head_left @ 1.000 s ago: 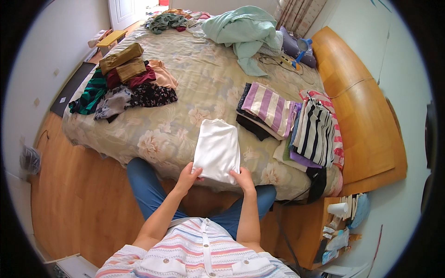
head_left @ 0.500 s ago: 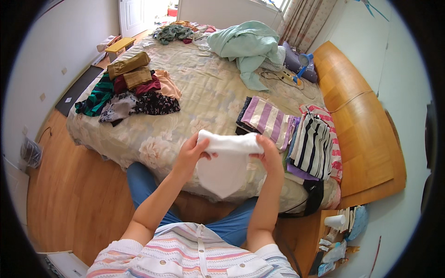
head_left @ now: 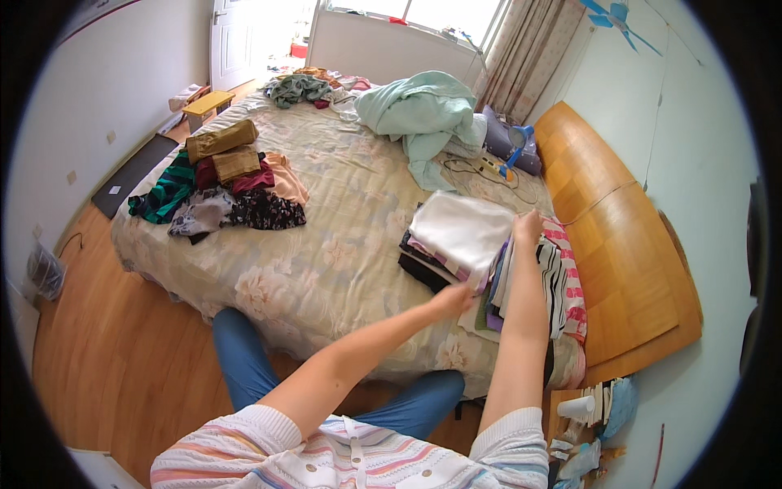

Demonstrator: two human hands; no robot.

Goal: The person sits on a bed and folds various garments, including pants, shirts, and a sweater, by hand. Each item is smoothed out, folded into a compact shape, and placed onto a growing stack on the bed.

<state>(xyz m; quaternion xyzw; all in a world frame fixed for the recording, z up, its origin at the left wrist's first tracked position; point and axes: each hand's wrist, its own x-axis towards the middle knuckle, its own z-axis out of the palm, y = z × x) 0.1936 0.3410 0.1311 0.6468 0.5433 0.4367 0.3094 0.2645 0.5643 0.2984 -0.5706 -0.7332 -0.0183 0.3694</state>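
— Right, nearest first: what are the two hands doing?

— Both arms reach out from the striped top over the bed (head_left: pixel 342 269). The left hand (head_left: pixel 453 300) grips the near, lower edge of a folded white garment (head_left: pixel 460 228), its fingers closed on the cloth. The right hand (head_left: pixel 528 228) holds the right edge of the same garment; its fingers look closed on it, though partly hidden by the fabric.

— And where does that garment lie?

— Flat on top of the pile of folded clothes (head_left: pixel 432 265) at the right side of the bed, spreading away from both hands toward the far left. Just beside it, under the right arm, is a striped stack (head_left: pixel 560 281).

— Further out?

— A heap of unfolded dark and patterned clothes (head_left: pixel 220 187) on the left, then a pale green blanket (head_left: pixel 419 114) near the wooden headboard (head_left: pixel 627 244).
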